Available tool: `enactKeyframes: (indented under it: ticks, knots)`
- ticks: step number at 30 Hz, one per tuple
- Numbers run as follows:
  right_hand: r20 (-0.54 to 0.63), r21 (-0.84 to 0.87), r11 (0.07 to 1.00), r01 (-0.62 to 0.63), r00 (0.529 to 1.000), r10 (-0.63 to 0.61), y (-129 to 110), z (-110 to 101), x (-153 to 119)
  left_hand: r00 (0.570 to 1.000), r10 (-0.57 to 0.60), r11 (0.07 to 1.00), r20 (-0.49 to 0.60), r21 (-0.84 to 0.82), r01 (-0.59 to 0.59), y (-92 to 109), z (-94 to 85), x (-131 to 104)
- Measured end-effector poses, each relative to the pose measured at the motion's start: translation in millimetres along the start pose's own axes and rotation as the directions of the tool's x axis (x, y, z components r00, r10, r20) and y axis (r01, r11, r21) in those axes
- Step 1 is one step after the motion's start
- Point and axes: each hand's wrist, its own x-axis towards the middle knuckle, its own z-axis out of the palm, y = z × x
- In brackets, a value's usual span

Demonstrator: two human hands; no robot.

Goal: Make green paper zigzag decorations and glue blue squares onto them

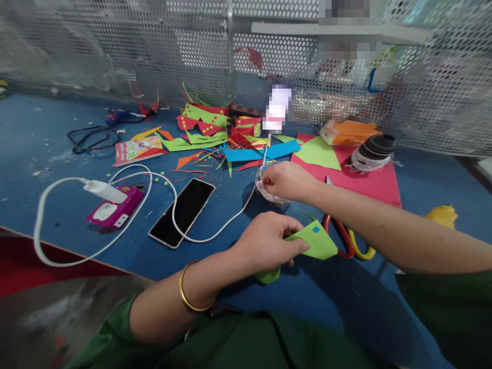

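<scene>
"Green paper piece [321, 243], with a small blue square [315, 229] stuck near its upper edge: where do you have it?"

"From my end, it sits low in the head view, just right of centre, above the blue table [38, 159]. The left hand [267, 241] pinches it between thumb and fingers. More green shows under that hand, but I can't tell whether it belongs to the same piece."

"And the right hand [288, 179]?"

"Its fingers are bunched and dipped into a round clear container [280, 203], just beyond the left hand. I can't tell whether the fingertips grip anything."

"What lies close by?"

"I see a red scissor handle [349, 243] and a yellow scissor handle [369, 253] just to the right of the green piece, partly under the right forearm. I can't tell whether they make one pair or two. Left of the hands, a dark-screened phone [190, 205] lies flat, a white cable [207, 240] running across it."

"Farther back?"

"I have red and green paper masks [203, 118] dotted with small squares, a blue strip [265, 151] across thin paper scraps, and a green sheet [319, 152] overlapping a red sheet [378, 179]."
</scene>
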Motion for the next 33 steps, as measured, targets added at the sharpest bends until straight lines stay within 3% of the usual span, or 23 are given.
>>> enactKeyframes:
  ticks: [6, 10, 16, 19, 23, 26, 30, 33]
  knots:
    - [-0.036, 0.069, 0.997, -0.034, 0.999, 0.036, 6, -4, -3, 1.000, 0.000, 1.000, -0.010, -0.002, 0.000, -3, -0.9, 3]
    - [-0.102, 0.263, 0.959, -0.108, 0.985, 0.139, 13, -24, -14, 1.000, 0.006, 0.999, -0.028, -0.035, -0.007, -4, -2.1, 4]
    - [-0.148, 0.656, 0.747, -0.110, 0.951, 0.270, 18, -48, -79, 0.993, -0.004, 0.998, -0.115, -0.057, -0.003, 0, -3.5, 5]
    - [-0.160, 0.740, 0.663, -0.116, 0.926, 0.341, 15, -40, -124, 0.989, 0.021, 0.993, -0.147, -0.109, -0.038, 1, -3.0, 6]
    - [-0.101, 0.721, 0.663, -0.203, 0.915, 0.390, 11, -19, -164, 0.987, 0.038, 0.996, -0.158, -0.078, -0.051, -1, -2.3, 9]
    - [-0.084, 0.724, 0.665, -0.183, 0.933, 0.349, 9, -7, -172, 0.987, 0.040, 0.998, -0.154, -0.050, -0.048, -3, -2.5, 11]
    - [-0.209, 0.677, 0.735, -0.042, 0.946, 0.247, 4, 3, -168, 0.987, 0.041, 0.999, -0.158, 0.001, -0.041, -5, -3.0, 14]
    - [-0.250, 0.661, 0.750, -0.035, 0.932, 0.263, 1, 13, -166, 0.987, 0.044, 0.999, -0.156, 0.026, -0.041, -6, -2.2, 15]
